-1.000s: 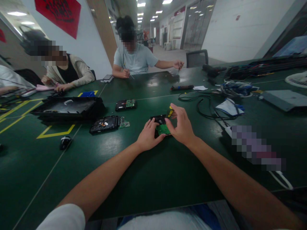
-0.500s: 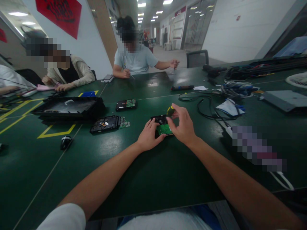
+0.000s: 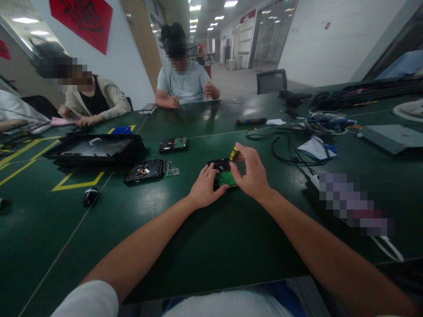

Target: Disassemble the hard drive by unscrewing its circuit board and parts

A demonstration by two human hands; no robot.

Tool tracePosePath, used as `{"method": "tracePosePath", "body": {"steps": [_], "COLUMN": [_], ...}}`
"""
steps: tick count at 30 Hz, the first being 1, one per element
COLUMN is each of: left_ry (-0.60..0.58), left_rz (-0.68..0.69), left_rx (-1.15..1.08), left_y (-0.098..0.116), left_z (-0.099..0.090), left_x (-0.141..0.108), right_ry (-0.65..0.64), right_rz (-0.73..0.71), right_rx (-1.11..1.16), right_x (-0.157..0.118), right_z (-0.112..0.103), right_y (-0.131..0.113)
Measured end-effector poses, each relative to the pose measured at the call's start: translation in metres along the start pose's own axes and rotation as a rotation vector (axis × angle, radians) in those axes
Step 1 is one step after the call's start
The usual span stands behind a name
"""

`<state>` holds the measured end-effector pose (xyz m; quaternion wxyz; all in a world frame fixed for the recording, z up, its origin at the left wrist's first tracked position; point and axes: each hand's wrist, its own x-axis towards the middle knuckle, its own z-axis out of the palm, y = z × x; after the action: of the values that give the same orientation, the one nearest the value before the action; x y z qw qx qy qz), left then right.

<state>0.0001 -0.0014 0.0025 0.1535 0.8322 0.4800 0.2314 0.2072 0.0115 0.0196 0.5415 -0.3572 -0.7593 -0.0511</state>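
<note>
A hard drive (image 3: 220, 164) with a green circuit board (image 3: 226, 178) facing up lies flat on the table in front of me. My left hand (image 3: 206, 187) grips its left side, fingers along the top and thumb near the lower edge. Over the right part of the drive, my right hand (image 3: 253, 171) holds a yellow-and-black screwdriver (image 3: 234, 154) upright between thumb and fingers. The screwdriver's tip is too small to make out.
To the left are another hard drive (image 3: 145, 171) with a loose circuit board (image 3: 172, 169), a third drive (image 3: 173, 144), a black tray (image 3: 95, 147) and a mouse (image 3: 90, 196). Cables (image 3: 280, 141) lie at right. Two people (image 3: 185, 81) work across the green table (image 3: 198, 251).
The screwdriver handle has turned slightly in my right hand, showing more yellow. My left hand stays put. Across the table, a person's outstretched hand has drawn back toward their body.
</note>
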Motion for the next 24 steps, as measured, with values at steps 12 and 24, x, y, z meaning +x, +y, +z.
{"method": "tracePosePath", "body": {"steps": [12,24], "left_ry": [-0.005,-0.004], "left_rz": [0.005,0.013], "left_rx": [0.003,0.005], "left_y": [0.0008,0.0024], "left_z": [-0.0008,-0.0021], "left_x": [-0.0001,-0.0003], "right_ry": [0.014,0.044], "right_rz": [0.007,-0.002], "right_rx": [0.002,-0.007], "right_x": [-0.0007,0.0004], "right_z": [0.0010,-0.0001], "right_y": [-0.0002,-0.0029]}}
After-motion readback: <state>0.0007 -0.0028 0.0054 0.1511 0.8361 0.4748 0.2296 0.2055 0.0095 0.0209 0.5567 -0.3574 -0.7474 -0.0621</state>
